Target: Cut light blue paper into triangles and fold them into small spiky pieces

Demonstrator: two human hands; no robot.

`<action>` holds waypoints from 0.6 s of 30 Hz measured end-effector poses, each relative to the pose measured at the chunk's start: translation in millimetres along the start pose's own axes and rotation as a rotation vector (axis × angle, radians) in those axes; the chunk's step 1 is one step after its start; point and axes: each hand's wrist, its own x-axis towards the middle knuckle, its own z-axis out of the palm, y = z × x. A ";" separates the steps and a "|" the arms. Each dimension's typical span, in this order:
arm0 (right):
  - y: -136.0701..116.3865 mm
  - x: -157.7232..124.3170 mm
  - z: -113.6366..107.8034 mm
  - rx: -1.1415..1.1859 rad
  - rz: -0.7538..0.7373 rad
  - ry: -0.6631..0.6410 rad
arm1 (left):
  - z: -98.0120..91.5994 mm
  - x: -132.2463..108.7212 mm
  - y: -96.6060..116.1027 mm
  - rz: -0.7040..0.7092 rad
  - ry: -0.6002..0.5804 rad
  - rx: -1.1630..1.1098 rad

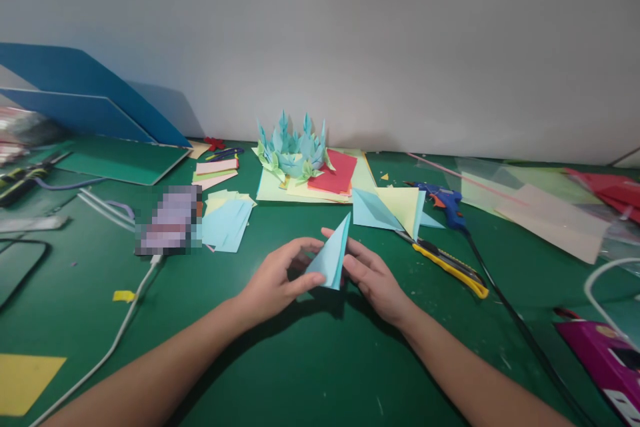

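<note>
A light blue sheet of paper, folded into a layered triangle with its tip up, is held just above the green table. My left hand grips its lower left side, thumb in front and fingers behind. On the other side, my right hand has its thumb and fingers closed at the paper's right edge, some fingertips hidden behind it. Right of the hands lie a folded blue paper, a folded pale yellow paper and a yellow utility knife.
A blue paper lotus-like ring stands on stacked coloured sheets by the wall. Blue sheets and a phone with a white cable lie left. A blue glue gun, its cord, and a purple box are right.
</note>
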 end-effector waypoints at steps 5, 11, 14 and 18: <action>-1.0 1.2 0.4 -0.019 0.021 -0.011 | 0.6 -0.7 -0.5 -0.021 -0.005 0.083; -0.8 1.3 0.2 -0.031 0.057 0.008 | 0.8 -0.5 6.1 -0.043 0.015 0.115; -1.4 1.8 1.1 -0.017 0.056 0.050 | 1.4 -0.6 5.0 -0.080 0.129 0.176; -1.2 2.0 5.4 -0.075 -0.033 0.051 | 4.1 -0.3 3.1 -0.152 0.243 0.053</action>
